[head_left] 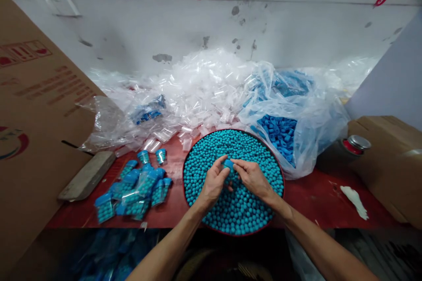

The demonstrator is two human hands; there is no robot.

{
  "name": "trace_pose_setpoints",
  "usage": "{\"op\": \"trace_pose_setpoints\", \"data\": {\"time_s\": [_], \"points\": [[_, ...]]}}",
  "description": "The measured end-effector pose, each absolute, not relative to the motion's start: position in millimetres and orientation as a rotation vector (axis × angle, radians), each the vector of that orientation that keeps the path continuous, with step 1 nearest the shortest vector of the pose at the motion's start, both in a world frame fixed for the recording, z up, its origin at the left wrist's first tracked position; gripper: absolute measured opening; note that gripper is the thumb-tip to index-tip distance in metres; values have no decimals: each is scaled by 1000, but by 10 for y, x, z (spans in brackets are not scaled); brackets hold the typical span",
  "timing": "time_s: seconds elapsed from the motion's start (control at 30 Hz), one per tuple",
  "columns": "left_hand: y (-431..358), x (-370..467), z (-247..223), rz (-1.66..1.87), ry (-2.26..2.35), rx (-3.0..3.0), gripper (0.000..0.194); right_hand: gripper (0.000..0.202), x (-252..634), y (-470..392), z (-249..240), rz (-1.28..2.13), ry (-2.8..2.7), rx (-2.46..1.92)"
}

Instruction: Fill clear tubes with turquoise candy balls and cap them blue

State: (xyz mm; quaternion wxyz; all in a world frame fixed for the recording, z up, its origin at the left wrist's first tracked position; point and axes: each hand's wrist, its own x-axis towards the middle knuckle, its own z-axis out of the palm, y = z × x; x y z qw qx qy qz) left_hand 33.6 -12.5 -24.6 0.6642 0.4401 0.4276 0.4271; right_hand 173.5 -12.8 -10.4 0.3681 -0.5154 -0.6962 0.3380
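Note:
Both hands meet over a round red-rimmed tray (283, 180) full of small turquoise balls (237, 219). My left hand (214, 182) pinches a small clear container with a blue cap (228, 164) from the left. From the right, the fingers of my right hand (252, 177) are closed on the same cap. The container's body is mostly hidden behind the fingers. Left of the tray lies a pile of filled clear containers with blue caps (138, 191); two more stand just behind it.
Many empty clear containers (204, 92) heap against the wall. A plastic bag holds blue caps (278, 133). Cardboard boxes stand at left (39, 109) and right (392, 162). A grey block (87, 175), a metal-lidded jar (359, 142) and a white scrap (354, 202) lie around.

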Motion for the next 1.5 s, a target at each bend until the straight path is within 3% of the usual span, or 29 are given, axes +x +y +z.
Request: {"op": "trace_pose_setpoints", "data": {"time_s": [0.37, 0.67, 0.77, 0.87, 0.97, 1.13, 1.33, 1.5], "points": [[-279, 277, -245, 956, 1097, 1133, 29, 35, 1745, -348, -229, 620, -2201, -1105], [-379, 195, -226, 807, 938, 1011, 36, 31, 1880, -339, -153, 1419, -1470, -1112], [-444, 183, -200, 779, 976, 1063, 36, 35, 1850, -323, -149, 1507, -1219, -1157], [-475, 217, -160, 839, 1046, 1207, 41, 37, 1769, -350, -99, 1391, -1276, -1251], [-464, 264, -140, 1011, 1103, 1319, 43, 41, 1689, -436, -58, 1129, -1695, -1227], [-410, 297, -126, 1044, 977, 1132, 41, 87, 1596, -551, -151, 702, -2108, -1250], [-394, 307, -74, 963, 865, 1023, 29, 69, 1514, -524, -192, 523, -2043, -1195], [-451, 339, -44, 1038, 1034, 1126, 19, 72, 1461, -545, -263, 447, -2002, -1138]]}}
